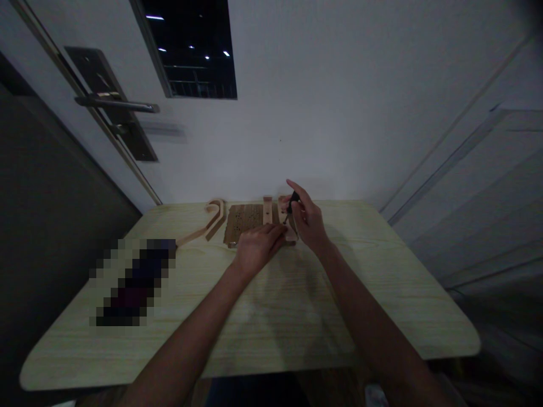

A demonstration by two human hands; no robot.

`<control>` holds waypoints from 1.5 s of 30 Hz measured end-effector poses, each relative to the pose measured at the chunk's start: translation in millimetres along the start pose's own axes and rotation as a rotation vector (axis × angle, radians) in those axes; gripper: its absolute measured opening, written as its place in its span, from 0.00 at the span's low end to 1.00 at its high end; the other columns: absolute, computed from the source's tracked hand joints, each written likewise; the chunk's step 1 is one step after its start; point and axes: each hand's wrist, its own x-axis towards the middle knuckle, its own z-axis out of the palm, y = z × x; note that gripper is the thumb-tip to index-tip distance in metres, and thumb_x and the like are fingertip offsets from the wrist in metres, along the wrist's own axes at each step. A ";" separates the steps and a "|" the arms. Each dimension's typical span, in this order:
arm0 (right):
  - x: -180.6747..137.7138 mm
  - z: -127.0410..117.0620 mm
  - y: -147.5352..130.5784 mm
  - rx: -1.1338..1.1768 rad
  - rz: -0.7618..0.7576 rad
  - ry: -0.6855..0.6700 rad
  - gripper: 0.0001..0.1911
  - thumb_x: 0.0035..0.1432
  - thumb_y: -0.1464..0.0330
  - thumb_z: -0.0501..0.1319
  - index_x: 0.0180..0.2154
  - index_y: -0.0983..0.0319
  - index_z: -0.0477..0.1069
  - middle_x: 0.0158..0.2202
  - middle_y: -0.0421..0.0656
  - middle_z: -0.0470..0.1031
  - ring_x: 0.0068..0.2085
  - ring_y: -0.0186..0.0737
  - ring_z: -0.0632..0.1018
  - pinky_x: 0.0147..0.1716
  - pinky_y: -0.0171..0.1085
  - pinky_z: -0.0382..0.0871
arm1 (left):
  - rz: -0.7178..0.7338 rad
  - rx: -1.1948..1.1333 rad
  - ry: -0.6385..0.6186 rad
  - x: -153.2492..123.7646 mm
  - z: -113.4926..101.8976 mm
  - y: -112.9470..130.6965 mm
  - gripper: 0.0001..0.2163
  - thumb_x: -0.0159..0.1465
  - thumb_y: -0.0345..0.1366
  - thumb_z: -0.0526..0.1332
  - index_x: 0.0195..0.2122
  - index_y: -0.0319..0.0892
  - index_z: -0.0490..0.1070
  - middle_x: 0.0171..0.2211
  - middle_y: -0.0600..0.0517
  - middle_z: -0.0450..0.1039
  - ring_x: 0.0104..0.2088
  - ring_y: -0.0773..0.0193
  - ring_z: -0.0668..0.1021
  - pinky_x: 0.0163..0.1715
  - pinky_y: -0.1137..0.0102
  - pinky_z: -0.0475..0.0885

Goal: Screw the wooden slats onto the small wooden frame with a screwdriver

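My right hand [309, 223] grips a screwdriver [292, 202] by its black handle, with the index finger raised away from it. The thin shaft slants down toward a pale wooden strip [282, 210] that lies across the right part of a brown board [248, 217]. Over the front edge of that board lies my left hand [259, 244], its fingers closed together and reaching right to the screwdriver's tip. What those fingertips pinch is too small to tell. Left of the working spot, a second pale wooden strip [267, 212] with dark holes lies across the board.
Curved and straight pale wooden pieces [215, 217] lie left of the board. A pixelated dark object [138, 282] covers the table's left side. Behind the light wooden table [382, 305] stands a white door [339, 113] with a metal handle [116, 105] and a dark window.
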 end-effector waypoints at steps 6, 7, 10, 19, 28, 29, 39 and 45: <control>-0.8 1.4 2.9 -0.156 0.049 0.083 0.21 0.62 0.61 0.52 0.57 0.52 0.63 0.43 0.42 0.74 0.34 0.34 0.74 0.27 0.32 0.73 | 0.015 -0.007 0.028 -0.1 2.6 -1.6 0.11 0.66 0.37 0.56 0.48 0.46 0.70 0.41 0.51 0.77 0.38 0.63 0.78 0.33 0.74 0.70; -0.9 1.3 2.2 -0.175 0.041 0.085 0.22 0.62 0.61 0.52 0.58 0.52 0.62 0.43 0.42 0.74 0.34 0.34 0.74 0.28 0.32 0.73 | 0.020 -0.007 0.031 -0.1 2.8 -1.6 0.11 0.66 0.37 0.56 0.48 0.45 0.70 0.41 0.51 0.77 0.38 0.63 0.78 0.33 0.74 0.70; -1.5 0.9 -0.2 -0.169 0.024 0.043 0.26 0.64 0.63 0.50 0.62 0.52 0.54 0.44 0.42 0.74 0.37 0.35 0.75 0.31 0.33 0.73 | 0.019 -0.006 0.037 -0.3 2.2 -1.0 0.11 0.66 0.37 0.55 0.48 0.45 0.70 0.42 0.51 0.77 0.38 0.63 0.78 0.33 0.73 0.71; -1.9 7.2 3.7 -0.037 0.078 0.106 0.22 0.61 0.63 0.55 0.57 0.54 0.59 0.43 0.42 0.76 0.34 0.34 0.78 0.28 0.32 0.73 | 0.054 -0.061 0.078 -2.1 2.4 -3.6 0.17 0.63 0.39 0.59 0.52 0.42 0.66 0.50 0.47 0.73 0.44 0.59 0.77 0.39 0.69 0.74; -3.6 8.1 -1.4 -0.042 0.093 0.079 0.22 0.62 0.61 0.53 0.58 0.54 0.60 0.49 0.44 0.74 0.38 0.35 0.78 0.32 0.34 0.75 | 0.141 -0.138 0.114 -4.4 3.3 -17.6 0.12 0.66 0.39 0.55 0.47 0.42 0.72 0.43 0.48 0.76 0.43 0.61 0.78 0.42 0.67 0.74; -4.5 7.5 -1.6 -0.023 0.078 0.060 0.22 0.63 0.61 0.52 0.58 0.54 0.59 0.51 0.45 0.73 0.41 0.36 0.78 0.36 0.36 0.75 | 0.143 -0.165 0.116 -4.9 3.2 -20.5 0.12 0.66 0.39 0.56 0.47 0.42 0.72 0.44 0.47 0.76 0.43 0.62 0.78 0.44 0.67 0.74; -5.7 9.9 6.4 -0.048 0.131 0.195 0.23 0.57 0.60 0.60 0.54 0.53 0.61 0.37 0.40 0.75 0.30 0.33 0.76 0.29 0.33 0.74 | 0.144 -0.346 0.114 -5.7 15.1 -37.1 0.10 0.63 0.31 0.57 0.45 0.43 0.72 0.44 0.49 0.75 0.47 0.63 0.76 0.49 0.66 0.71; -5.9 7.5 7.5 -0.173 0.058 0.149 0.23 0.58 0.59 0.58 0.56 0.51 0.61 0.48 0.43 0.72 0.34 0.35 0.75 0.34 0.35 0.74 | 0.019 -0.327 0.172 -3.9 17.6 -37.0 0.08 0.60 0.30 0.59 0.41 0.41 0.72 0.41 0.47 0.73 0.44 0.60 0.76 0.45 0.65 0.73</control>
